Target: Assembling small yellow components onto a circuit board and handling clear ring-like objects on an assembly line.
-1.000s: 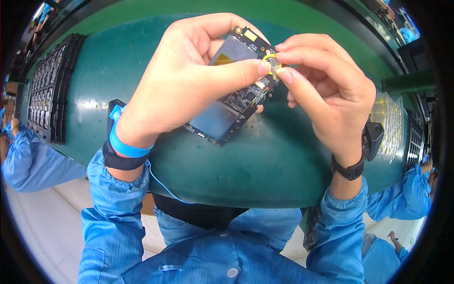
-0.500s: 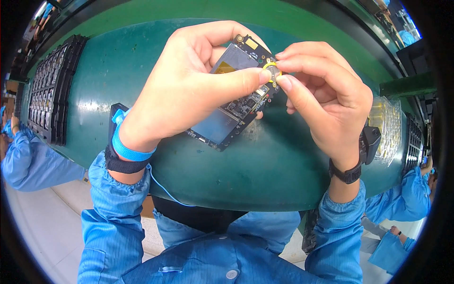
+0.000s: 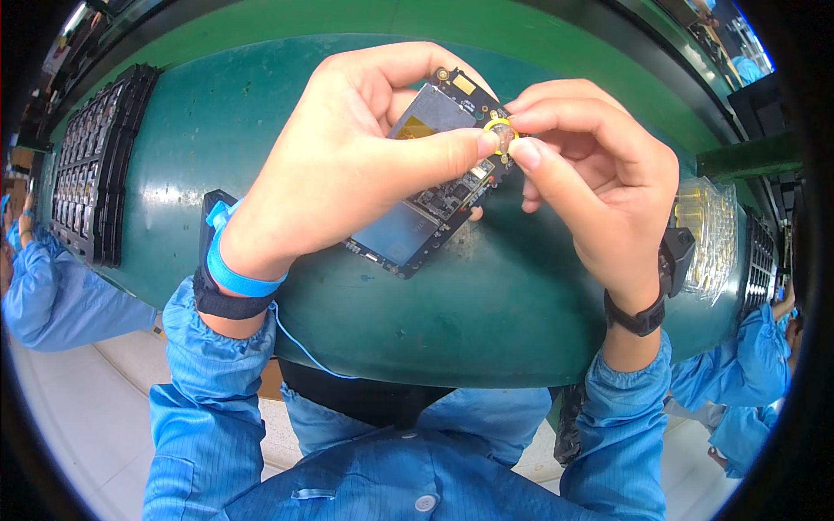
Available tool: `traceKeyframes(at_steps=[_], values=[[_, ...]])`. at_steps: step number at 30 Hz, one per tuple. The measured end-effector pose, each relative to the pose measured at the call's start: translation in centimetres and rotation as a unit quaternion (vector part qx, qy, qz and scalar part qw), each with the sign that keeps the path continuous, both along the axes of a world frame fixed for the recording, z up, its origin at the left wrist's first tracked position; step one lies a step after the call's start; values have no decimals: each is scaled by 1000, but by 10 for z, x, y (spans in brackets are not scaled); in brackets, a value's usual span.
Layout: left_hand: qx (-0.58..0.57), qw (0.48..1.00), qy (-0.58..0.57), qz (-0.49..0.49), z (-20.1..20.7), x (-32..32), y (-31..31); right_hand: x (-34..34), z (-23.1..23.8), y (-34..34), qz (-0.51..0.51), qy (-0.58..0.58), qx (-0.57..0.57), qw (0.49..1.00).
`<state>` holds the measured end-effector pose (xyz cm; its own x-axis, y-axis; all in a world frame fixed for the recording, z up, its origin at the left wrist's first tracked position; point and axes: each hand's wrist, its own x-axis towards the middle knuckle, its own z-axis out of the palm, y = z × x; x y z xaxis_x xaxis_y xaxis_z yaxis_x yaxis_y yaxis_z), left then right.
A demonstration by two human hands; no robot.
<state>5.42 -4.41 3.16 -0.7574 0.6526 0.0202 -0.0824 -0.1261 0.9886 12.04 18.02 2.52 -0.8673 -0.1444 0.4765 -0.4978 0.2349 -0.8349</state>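
Note:
A black circuit board [image 3: 452, 196] with a large grey metal plate is held tilted above the green table, gripped along its far edge by my left hand [image 3: 347, 156]. On the board's right side sits a round coin cell [image 3: 503, 132] with a yellow rim. My left thumb tip presses at the cell's left side. The thumb and fingers of my right hand [image 3: 599, 165] close on the cell's right edge, with the other fingers curled beneath. Whether the cell is fastened to the board, I cannot tell. A blue wrist strap [image 3: 234, 265] with a cord circles my left wrist.
Black trays [image 3: 100, 165] filled with small parts are stacked at the table's left end. On the right lies a clear plastic tray [image 3: 708, 234] with yellow-rimmed pieces. Beyond it stand more black trays [image 3: 760, 260]. Co-workers in blue sleeves [image 3: 69, 291] sit at both sides.
My right hand has shifted very slightly left, its fingers still at the coin cell. The board is almost unmoved. At the far right, a co-worker's arm has changed position.

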Motion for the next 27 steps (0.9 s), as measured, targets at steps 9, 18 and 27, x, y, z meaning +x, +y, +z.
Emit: traceKeyframes(at_steps=[9, 18, 27], values=[[-29, 999, 23, 0, 3, 4, 1, 2, -2, -4, 22, -137, -152, 979], [0, 1000, 0, -19, -2, 0, 2, -3, -9, -4, 33, -141, -155, 977], [-21, 994, -13, -104, -12, -16, -5, -12, -3, 6, 71, -294, -151, 941]])
